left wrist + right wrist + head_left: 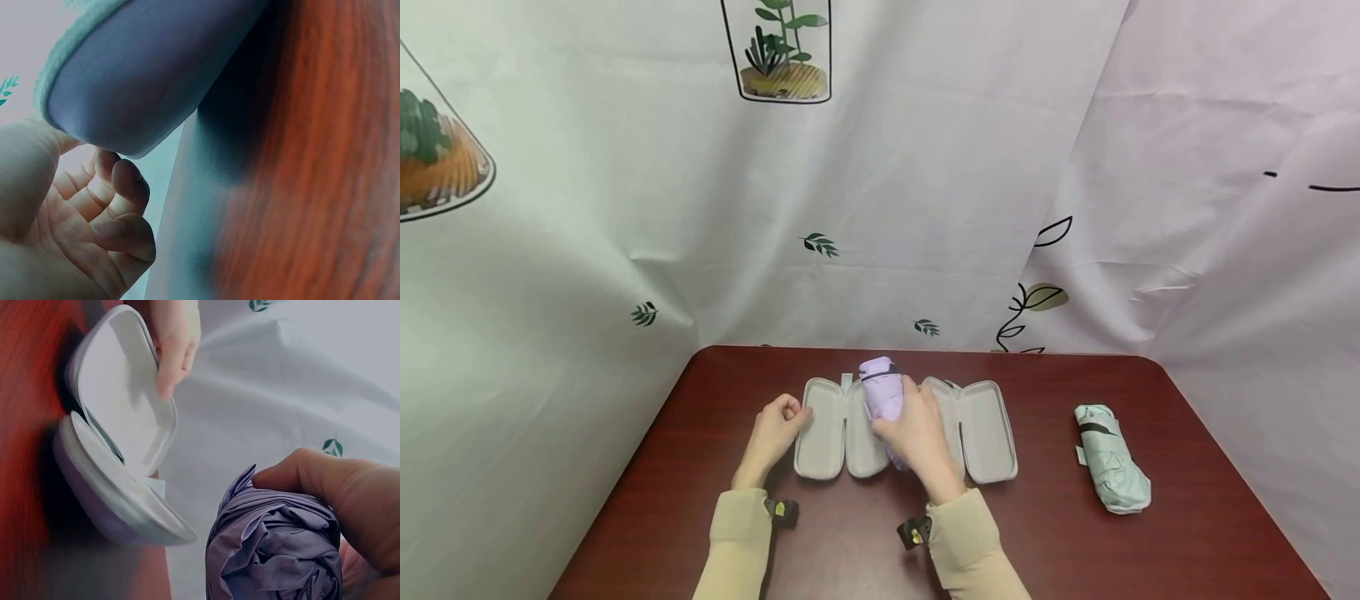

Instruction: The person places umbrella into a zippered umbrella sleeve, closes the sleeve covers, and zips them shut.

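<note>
In the head view, two hard grey cases lie unfolded side by side on the table. At the left case (pixel 820 433), my left hand (pixel 775 429) has its thumb hooked over the outer rim, with the other fingers curled in below the edge. My right hand (pixel 917 429) grips a rolled lilac folding umbrella (pixel 882 393) around its middle, over the left case's right half. Wrinkled fabric at one end of the umbrella faces the right wrist view. The right case (pixel 988 433) is partly hidden behind my right hand.
A mint-green folding umbrella (pixel 1112 462), rolled and strapped, lies at the right side of the dark red wooden table (pixel 662 500). White cloth (pixel 925 208) with plant prints hangs behind the table's far edge and along its sides.
</note>
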Motion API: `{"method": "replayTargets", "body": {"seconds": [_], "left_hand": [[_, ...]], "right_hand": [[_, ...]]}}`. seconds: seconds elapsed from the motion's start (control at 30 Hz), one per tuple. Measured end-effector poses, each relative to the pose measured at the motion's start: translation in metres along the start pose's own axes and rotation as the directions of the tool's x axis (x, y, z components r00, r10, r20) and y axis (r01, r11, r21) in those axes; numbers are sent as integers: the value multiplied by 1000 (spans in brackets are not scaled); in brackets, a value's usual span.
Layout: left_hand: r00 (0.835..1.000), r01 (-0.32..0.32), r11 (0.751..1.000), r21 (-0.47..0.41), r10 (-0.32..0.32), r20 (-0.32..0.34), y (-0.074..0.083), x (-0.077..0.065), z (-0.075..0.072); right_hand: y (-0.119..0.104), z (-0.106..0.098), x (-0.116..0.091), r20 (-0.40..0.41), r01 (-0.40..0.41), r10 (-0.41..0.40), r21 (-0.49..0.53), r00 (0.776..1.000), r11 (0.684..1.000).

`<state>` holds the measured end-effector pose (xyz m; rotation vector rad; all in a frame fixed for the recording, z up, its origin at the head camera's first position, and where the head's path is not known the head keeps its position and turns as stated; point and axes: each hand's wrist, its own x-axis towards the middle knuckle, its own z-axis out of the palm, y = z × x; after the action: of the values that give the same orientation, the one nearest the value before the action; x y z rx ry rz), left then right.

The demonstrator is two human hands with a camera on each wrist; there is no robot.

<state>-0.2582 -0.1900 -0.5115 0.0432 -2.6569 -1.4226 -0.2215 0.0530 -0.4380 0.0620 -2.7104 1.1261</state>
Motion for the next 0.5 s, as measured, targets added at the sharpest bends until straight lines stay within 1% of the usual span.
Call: {"method": "replayTargets", "body": {"seconds": [0.17,0.4,0.5], "left_hand": [[1000,0,1000,5,0,-16,-1,0,-2],[1000,-22,1000,-1,22,-16,-1,1,2],[999,-20,1000,6,20,-25,0,0,1]], "right_hand": [[-6,11,-1,12,12,-12,15,1000,1000],[-9,23,0,29,-28,28,8,999,1000],[-12,27,0,36,-30,29,21,999,999]]}}
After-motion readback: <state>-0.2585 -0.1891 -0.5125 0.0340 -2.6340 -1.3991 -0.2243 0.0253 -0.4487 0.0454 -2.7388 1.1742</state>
